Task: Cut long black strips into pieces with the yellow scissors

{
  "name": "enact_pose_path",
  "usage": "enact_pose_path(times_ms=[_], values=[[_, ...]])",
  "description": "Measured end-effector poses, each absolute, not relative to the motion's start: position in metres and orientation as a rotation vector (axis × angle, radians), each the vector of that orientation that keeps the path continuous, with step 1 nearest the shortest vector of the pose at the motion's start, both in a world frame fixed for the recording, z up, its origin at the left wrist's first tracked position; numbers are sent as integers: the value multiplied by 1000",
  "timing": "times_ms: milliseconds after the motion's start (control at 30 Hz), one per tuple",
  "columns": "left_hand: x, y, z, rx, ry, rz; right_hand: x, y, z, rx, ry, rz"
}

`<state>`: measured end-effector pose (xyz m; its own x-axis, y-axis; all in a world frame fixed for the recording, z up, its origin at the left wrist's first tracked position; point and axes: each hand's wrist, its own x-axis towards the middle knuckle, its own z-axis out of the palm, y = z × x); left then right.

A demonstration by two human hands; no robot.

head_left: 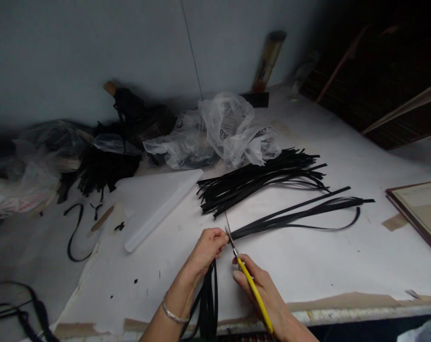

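Observation:
My left hand [211,244] is closed around a bunch of black straps [272,221]. Their far ends fan out to the right across the table, and the rest hangs down below my wrist over the near edge. In my right hand [260,282] are scissors with yellow handles [253,289], their blades parted at the straps just beside my left fingertips. A thick pile of cut black strips [261,180] lies right behind the bunch. Whether the blades have gone into the straps cannot be made out.
White paper [343,261] covers the table. A folded white sheet [161,204] lies left of the pile. Clear plastic bags [225,133] and dark bundles [108,166] line the wall. A framed board [422,209] rests at the right; loose black strap [72,232] lies left.

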<state>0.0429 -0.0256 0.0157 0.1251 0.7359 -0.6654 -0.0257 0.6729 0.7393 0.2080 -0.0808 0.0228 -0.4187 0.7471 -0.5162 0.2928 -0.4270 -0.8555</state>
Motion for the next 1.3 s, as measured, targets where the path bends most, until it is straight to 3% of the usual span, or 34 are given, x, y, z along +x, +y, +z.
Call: enact_pose_path(times_ms=[600,967,1300], values=[[37,-13,17,615,1277,532,212,-76,5,-1483,-1499,1851],[31,-6,20,657,1283,539,207,-55,29,-1563,-1738,1833],[25,-9,11,579,1238,567,203,-58,7,-1522,-1540,1843]])
